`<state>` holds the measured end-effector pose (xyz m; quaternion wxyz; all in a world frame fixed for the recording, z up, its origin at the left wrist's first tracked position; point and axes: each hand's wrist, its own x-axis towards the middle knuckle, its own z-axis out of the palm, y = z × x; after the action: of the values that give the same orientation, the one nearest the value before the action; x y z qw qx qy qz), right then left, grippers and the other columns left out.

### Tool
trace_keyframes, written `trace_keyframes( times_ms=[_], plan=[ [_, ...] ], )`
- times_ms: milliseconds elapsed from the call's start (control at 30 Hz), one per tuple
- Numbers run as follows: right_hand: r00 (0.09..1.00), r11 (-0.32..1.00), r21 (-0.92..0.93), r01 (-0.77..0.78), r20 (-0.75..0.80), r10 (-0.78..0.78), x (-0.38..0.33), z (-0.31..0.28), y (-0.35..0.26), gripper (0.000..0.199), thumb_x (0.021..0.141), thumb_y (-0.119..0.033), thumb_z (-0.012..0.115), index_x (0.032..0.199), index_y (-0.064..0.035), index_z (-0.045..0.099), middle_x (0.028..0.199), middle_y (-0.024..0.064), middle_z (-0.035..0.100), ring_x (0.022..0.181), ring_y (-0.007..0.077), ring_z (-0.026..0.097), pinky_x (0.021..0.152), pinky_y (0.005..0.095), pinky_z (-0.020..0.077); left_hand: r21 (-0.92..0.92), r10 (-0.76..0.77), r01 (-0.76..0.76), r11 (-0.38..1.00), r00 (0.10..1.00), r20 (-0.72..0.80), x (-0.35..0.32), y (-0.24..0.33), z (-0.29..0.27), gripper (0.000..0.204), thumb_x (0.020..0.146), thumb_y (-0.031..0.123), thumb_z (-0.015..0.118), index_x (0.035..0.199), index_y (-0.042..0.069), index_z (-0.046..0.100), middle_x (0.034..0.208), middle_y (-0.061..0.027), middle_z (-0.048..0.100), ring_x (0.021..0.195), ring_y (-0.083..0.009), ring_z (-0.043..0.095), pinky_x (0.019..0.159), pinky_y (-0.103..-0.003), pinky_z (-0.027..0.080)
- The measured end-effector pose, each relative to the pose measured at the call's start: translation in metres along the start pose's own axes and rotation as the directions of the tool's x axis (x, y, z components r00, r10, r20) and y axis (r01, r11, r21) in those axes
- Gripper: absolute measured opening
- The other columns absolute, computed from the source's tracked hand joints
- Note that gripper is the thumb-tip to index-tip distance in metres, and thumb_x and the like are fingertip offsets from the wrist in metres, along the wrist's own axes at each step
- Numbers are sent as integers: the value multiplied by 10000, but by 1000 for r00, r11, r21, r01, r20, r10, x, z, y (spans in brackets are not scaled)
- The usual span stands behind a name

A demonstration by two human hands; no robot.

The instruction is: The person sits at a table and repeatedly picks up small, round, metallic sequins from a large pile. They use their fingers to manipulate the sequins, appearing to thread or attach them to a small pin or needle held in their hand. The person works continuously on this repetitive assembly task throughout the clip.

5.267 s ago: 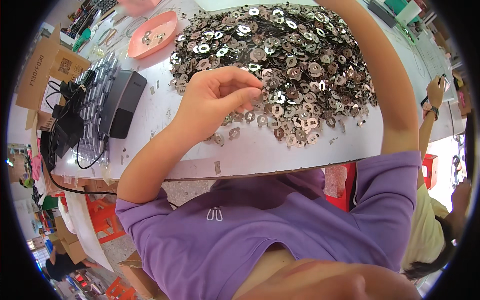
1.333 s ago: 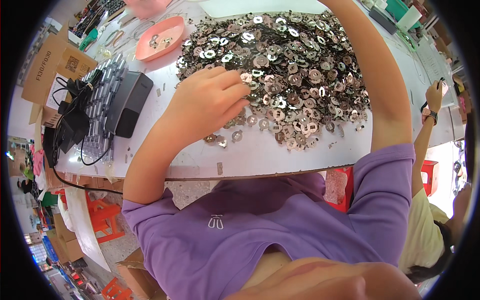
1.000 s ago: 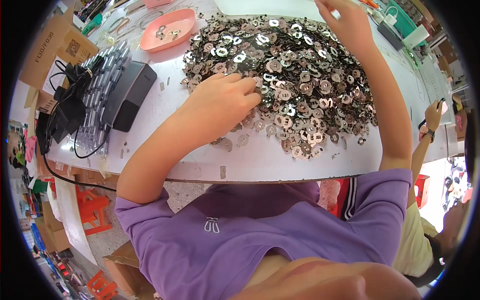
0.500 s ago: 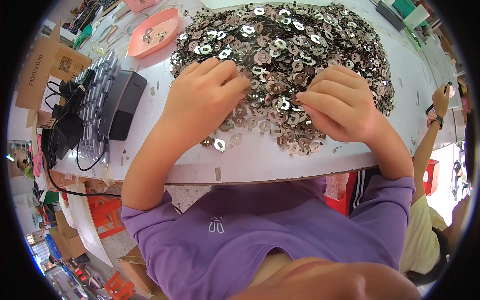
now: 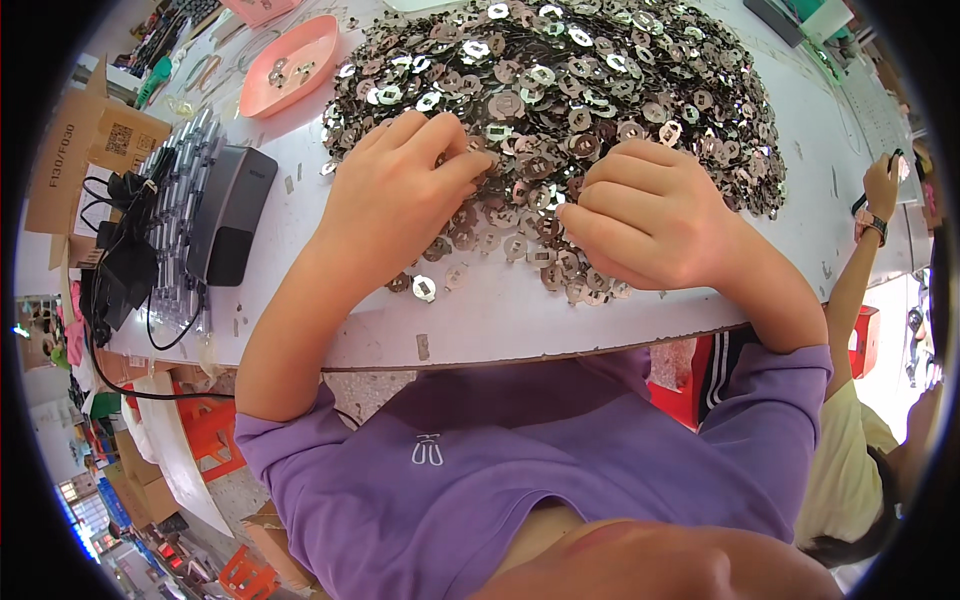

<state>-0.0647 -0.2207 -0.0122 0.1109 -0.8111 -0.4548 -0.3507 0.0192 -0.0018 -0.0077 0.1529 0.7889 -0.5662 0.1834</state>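
A wide heap of small flat metal pieces [image 5: 560,85], shiny and roundish with slots and tabs, is spread over the white table. My left hand [image 5: 400,185] is closed at the heap's near left side, thumb and forefinger brought together over the pieces. To its right, my right hand [image 5: 655,215] is curled in a pinch low over the near part of the heap. Whatever either set of fingertips holds is too small or hidden to make out. One loose bright metal piece [image 5: 424,289] lies just below my left wrist.
A pink tray [image 5: 330,40] with a few small pieces stands at the far left. Nearer are a dark grey box-shaped device [image 5: 240,215], black cables [image 5: 125,265] and a cardboard box [image 5: 90,150]. At the right, another person's hand [image 5: 880,190] rests by the table's edge.
My right hand has moved left, closer to my left hand, and stays pinched. My left hand keeps nearly the same pose. The whole view has shifted slightly.
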Motion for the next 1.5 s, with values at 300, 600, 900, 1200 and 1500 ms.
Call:
trace_keyframes(
  times_ms=[300, 600, 900, 1200, 1500],
  plan=[
    [992, 998, 60, -33, 128, 25, 3, -7, -2, 216, 591, -5, 659, 796, 4, 593, 674, 56, 528, 629, 211, 559, 552, 307, 458, -103, 5, -9, 995, 999, -46, 0, 0, -5, 114, 688, 85, 664, 755, 75, 571, 783, -3, 526, 736, -188, 533, 654, -313, 439],
    [991, 990, 103, -97, 103, 86, 4, -8, -4, 236, 612, -22, 663, 837, 4, 596, 701, 62, 544, 632, 222, 560, 548, 317, 451, -756, -265, 323, 569, 943, 203, 0, 13, -18, 51, 781, -8, 630, 807, 4, 588, 797, -42, 594, 712, -126, 555, 631, -250, 437],
    [994, 994, 32, -108, -20, 109, 5, 0, -5, 198, 600, -93, 650, 772, -56, 558, 688, 17, 512, 618, 165, 525, 560, 285, 442, -850, -229, 242, 468, 962, 148, -2, 8, -10, 57, 758, 32, 668, 788, 35, 621, 760, 6, 600, 661, -55, 531, 566, -189, 386],
    [979, 998, 56, 1, -202, 10, 9, 11, -8, 224, 585, -100, 635, 793, -36, 582, 777, 55, 547, 664, 204, 567, 534, 279, 467, -898, -271, 439, -18, 863, 427, 0, 24, -15, 166, 781, 47, 688, 866, 44, 545, 792, 1, 583, 728, -62, 554, 624, -196, 432],
    [941, 894, 379, -238, -136, 309, 10, 5, -12, 194, 640, 34, 669, 799, -32, 580, 764, 71, 542, 656, 214, 560, 535, 306, 459, -884, -180, 465, -43, 867, 465, -1, 16, -14, 155, 870, 149, 595, 952, 19, 578, 838, -29, 612, 779, -75, 559, 700, -229, 436]
  ],
)
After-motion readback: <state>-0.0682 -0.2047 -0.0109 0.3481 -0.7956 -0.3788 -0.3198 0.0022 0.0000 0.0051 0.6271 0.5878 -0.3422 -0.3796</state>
